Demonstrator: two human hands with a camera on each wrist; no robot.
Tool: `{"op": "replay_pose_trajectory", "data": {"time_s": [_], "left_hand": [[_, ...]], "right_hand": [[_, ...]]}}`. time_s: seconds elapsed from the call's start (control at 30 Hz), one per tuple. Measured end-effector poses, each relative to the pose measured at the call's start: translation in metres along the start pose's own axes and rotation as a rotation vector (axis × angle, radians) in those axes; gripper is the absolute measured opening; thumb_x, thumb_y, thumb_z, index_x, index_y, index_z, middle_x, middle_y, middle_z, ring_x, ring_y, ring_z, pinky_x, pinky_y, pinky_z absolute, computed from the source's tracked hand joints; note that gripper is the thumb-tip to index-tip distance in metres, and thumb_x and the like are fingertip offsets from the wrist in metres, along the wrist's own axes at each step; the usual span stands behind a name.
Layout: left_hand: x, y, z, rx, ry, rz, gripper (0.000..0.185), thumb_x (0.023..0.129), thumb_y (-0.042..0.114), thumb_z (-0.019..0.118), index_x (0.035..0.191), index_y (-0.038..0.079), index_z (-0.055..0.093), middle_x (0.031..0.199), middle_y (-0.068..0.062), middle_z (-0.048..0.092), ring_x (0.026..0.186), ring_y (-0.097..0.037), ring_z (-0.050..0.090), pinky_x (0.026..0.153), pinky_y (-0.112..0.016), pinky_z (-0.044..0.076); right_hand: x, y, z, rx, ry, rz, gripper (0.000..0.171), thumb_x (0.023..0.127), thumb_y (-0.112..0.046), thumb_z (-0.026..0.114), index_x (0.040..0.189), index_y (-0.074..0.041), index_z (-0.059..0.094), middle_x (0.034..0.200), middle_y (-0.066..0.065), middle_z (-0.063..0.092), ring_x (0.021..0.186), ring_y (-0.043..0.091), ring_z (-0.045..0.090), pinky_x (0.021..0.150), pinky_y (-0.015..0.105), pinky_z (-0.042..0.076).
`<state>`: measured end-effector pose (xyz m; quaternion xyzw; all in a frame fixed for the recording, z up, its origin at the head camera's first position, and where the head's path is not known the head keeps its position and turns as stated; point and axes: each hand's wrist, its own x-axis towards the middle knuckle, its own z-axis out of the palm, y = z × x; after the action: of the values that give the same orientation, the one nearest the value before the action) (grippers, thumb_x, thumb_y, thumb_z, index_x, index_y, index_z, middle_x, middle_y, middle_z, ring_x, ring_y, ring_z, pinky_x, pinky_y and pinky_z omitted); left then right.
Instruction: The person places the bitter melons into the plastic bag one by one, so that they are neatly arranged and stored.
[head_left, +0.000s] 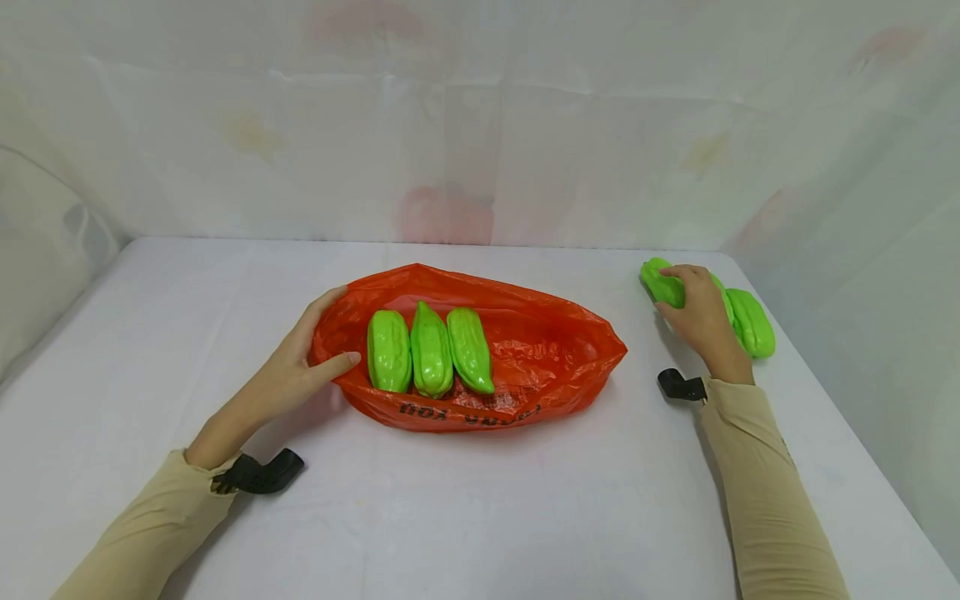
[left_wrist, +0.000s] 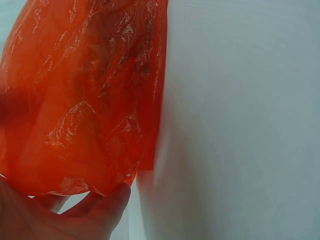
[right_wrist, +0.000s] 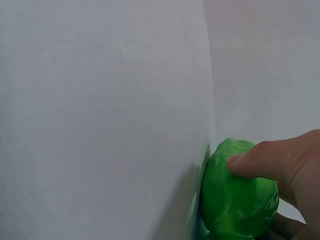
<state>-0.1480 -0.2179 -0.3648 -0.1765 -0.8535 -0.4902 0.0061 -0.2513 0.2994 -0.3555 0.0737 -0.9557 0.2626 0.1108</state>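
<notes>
Beige sleeves [head_left: 765, 467] frame the near table [head_left: 480, 517]. Left hand [head_left: 300, 367] holds the orange bag [head_left: 525, 350] by its left rim, thumb inside and fingers outside, keeping the mouth wide; three gourds [head_left: 429, 350] lie side by side in it. Right hand [head_left: 701, 312] curls over a gourd [head_left: 663, 285] at the table's far right, touching another [head_left: 752, 323]. Since that pair sits near the edge, a careless lift could, I judge, knock the second off; the thin rim may slip and close.
</notes>
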Motion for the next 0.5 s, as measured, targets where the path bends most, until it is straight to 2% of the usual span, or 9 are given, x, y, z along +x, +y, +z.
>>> {"op": "replay_pose_trajectory", "data": {"time_s": [0.2,0.3,0.4,0.43,0.5], "left_hand": [[-0.0003,0.0013,0.0,0.012,-0.004,-0.009,0.079,0.096,0.012,0.061,0.158,0.027,0.015,0.157,-0.008,0.032,0.141,-0.031,0.036,0.112,-0.063,0.034],[-0.0006,0.0011,-0.0004,0.016,-0.003,-0.009,0.079,0.096,0.012,0.061,0.158,0.027,0.015,0.157,-0.008,0.033,0.14,-0.031,0.037,0.113,-0.039,0.039],[-0.0007,0.0006,-0.0007,0.021,-0.001,-0.007,0.079,0.096,0.012,0.061,0.158,0.027,0.016,0.157,-0.007,0.033,0.14,-0.03,0.037,0.106,-0.018,0.038],[-0.0007,0.0005,-0.0007,0.02,-0.001,-0.005,0.079,0.096,0.012,0.062,0.158,0.027,0.016,0.157,-0.008,0.033,0.14,-0.03,0.037,0.106,-0.018,0.038],[-0.0005,0.0004,-0.0005,0.012,0.0,-0.003,0.079,0.095,0.011,0.062,0.158,0.027,0.016,0.157,-0.008,0.033,0.14,-0.031,0.037,0.113,-0.032,0.039]], "right_hand": [[-0.0014,-0.0011,-0.0023,0.0,-0.005,0.022,0.053,0.084,0.002,0.063,0.135,0.009,0.049,0.14,0.04,0.039,0.13,0.053,0.038,0.108,0.064,0.033],[-0.0015,-0.0016,-0.0035,0.001,-0.018,0.025,0.056,0.083,0.0,0.064,0.136,0.008,0.048,0.139,0.039,0.042,0.129,0.052,0.04,0.108,0.063,0.033],[-0.0012,-0.002,-0.004,-0.004,-0.034,0.022,0.058,0.082,-0.001,0.063,0.137,0.009,0.048,0.139,0.038,0.043,0.129,0.051,0.04,0.108,0.063,0.033],[-0.0011,-0.0021,-0.0041,-0.006,-0.04,0.024,0.059,0.082,-0.002,0.063,0.137,0.009,0.047,0.14,0.038,0.042,0.13,0.051,0.039,0.108,0.063,0.033],[-0.0009,-0.0023,-0.0041,-0.013,-0.05,0.028,0.06,0.083,-0.003,0.063,0.139,0.01,0.045,0.141,0.038,0.04,0.13,0.051,0.039,0.108,0.064,0.033]]}}
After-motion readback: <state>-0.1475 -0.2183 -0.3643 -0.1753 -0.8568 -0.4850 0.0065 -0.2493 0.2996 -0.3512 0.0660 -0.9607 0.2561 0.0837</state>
